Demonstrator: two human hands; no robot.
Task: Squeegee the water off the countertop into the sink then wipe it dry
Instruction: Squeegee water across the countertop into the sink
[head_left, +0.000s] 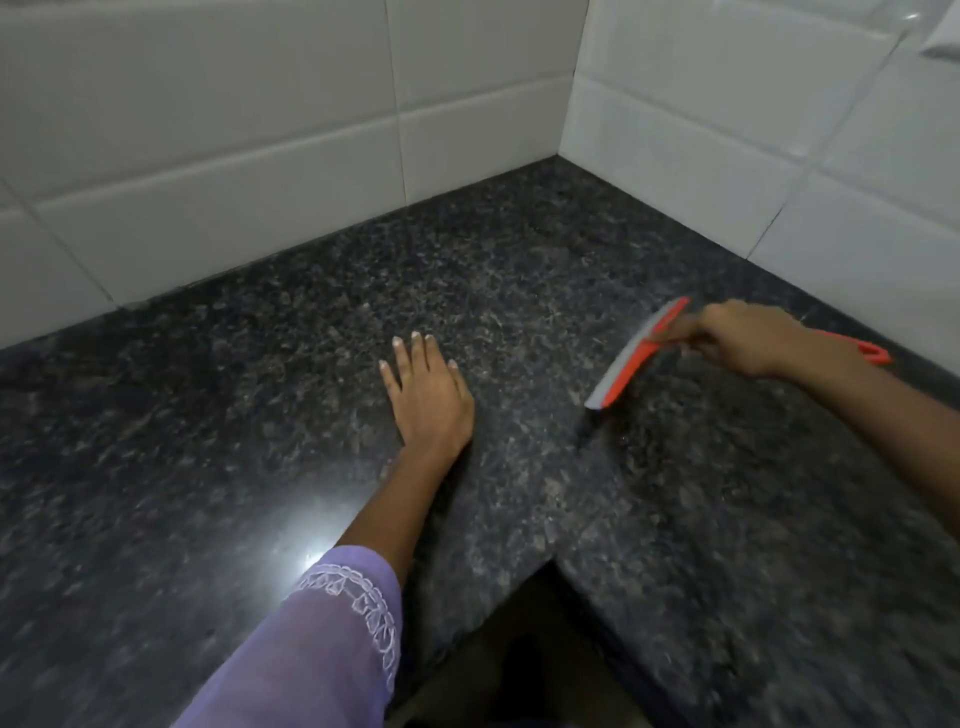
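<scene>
A dark speckled granite countertop (260, 415) fills an L-shaped corner under white tiles. My left hand (428, 395) lies flat on it near the middle, palm down, fingers spread, holding nothing. My right hand (748, 338) grips the orange handle of a squeegee (631, 358) at the right. Its grey and orange blade slants from upper right to lower left, the lower end touching the stone. The handle's tail sticks out behind my wrist. No sink shows in this view.
White tiled walls (260, 156) meet in a corner at the back. The counter's front edge makes an inner notch (550, 566) at the bottom centre, with dark floor below. A bright light reflection (306, 551) shines on the stone beside my purple sleeve (322, 649).
</scene>
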